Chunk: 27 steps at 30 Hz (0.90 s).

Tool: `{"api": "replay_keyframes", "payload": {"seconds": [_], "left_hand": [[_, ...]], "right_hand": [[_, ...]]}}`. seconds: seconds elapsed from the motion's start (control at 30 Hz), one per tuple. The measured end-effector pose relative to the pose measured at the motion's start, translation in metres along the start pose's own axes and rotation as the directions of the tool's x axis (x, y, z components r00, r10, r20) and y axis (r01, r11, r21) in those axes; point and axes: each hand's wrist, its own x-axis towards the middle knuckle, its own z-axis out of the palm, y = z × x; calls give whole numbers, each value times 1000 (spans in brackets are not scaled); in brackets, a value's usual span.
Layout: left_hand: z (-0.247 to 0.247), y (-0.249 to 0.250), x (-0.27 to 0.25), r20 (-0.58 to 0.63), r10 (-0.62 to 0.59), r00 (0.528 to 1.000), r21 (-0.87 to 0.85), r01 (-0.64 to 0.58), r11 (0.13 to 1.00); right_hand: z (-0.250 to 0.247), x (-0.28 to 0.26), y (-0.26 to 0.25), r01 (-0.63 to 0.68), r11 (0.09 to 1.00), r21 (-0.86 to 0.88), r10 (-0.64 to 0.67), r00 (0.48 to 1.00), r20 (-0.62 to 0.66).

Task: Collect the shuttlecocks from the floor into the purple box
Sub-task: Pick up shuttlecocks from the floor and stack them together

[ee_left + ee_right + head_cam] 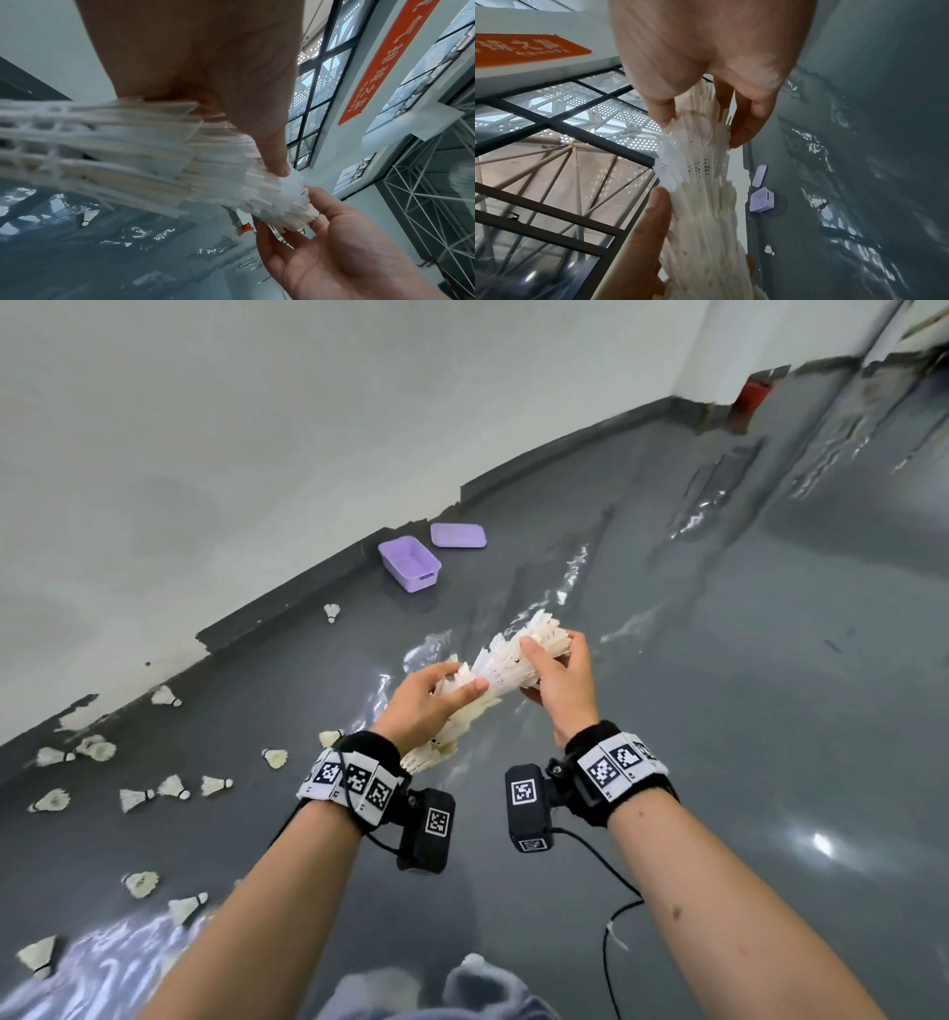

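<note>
Both grips are closed on one long nested stack of shuttlecocks (493, 680), held in the air between the hands. On the near end, the left hand (429, 698) curls thumb over and fingers under; on the far end, the right hand (557, 675) pinches the feather skirts with thumb on top and fingers wrapped beneath. The right-wrist view shows that thumb and the fingers pressing opposite sides of the white feathers.

Well ahead on the grey floor (719, 711), close to the wall, sits the purple box (410, 563), open, with its lid (458, 535) lying just beside it. Many loose shuttlecocks (136, 798) lie scattered on the floor to the left, and one (332, 612) rests between the hands and the box, so the collecting looks far from finished.

Such a stack is probably very light but fragile: the feathers bend and splinter under a hard squeeze, and nested birds can slide apart or buckle in the middle. Support from both ends, with gentle pressure on the skirts near the cork bases where possible, seems the safest hold. Loose ones are best lifted by the cork or lightly round the skirt.
</note>
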Motion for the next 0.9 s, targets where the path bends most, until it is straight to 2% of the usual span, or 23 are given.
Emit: {"api": "replay_keyframes", "payload": {"seconds": [0.07,0.2,0.27,0.4,0.6,0.73,0.9], "left_hand": [[9,16,46,-12,-8,1000,-31,7,1000],[15,34,144,-32,-17,999,-53,16,998],[19,39,221,-53,-23,998,-57,20,998],[19,57,357,-66,-9,998,-98,2,995],[6,101,539,-63,-6,998,-106,-1,994],[-5,134,659,-74,-52,996,-141,42,989],[-11,145,792,-118,-89,989,-150,71,986]], "right_hand": [[0,54,-11,-25,1000,10,24,999,27],[10,154,-17,21,1000,18,-21,1000,8],[19,228,-17,32,999,24,-31,999,-19],[35,368,-23,58,998,-1,-58,998,14],[62,551,-51,43,998,-43,-41,998,41],[77,677,-74,29,999,-37,-26,997,72],[107,823,-76,49,995,-87,-33,983,179]]}}
